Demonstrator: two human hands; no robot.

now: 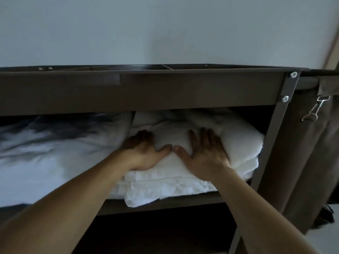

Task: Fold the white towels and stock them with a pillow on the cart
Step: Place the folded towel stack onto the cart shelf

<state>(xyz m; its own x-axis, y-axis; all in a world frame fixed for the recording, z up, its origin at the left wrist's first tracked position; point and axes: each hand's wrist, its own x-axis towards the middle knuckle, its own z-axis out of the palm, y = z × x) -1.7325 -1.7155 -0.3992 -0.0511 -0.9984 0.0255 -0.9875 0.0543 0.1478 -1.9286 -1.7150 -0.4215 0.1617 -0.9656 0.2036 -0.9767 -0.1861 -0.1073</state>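
The left hand [145, 153] and the right hand [205, 151] lie flat, side by side, on top of the stack of white towels [183, 182]. The fingers are straight and a little spread, the two thumbs almost meet in the middle, and neither hand grips the cloth; they only press on it. It looks like the person pushes the stack deeper and flattens it.

The towels are folded and lie in several layers on the middle shelf [201, 197] of the dark cart [146, 92], at its right side, close to the metal post [271, 136]. The front edge of the lowest layers hangs slightly over the shelf edge. The top layer is puffy and rounded under the hands, less neat than the flat layers below. The cloth is thick, soft and wrinkled.

Just beside the towels, to the left and touching them, the pillow [55, 154] fills the rest of the same shelf. It is pale with dark grey patches in the dim light.

I judge the task is nearly finished: towels folded, towels and pillow both on the cart. What is left seems only to settle the stack straight and take the hands away. Whether more towels wait outside the view, I cannot tell.

At the far right a brown fabric bag [308, 162] hangs from the cart, with a metal clip [315, 109].
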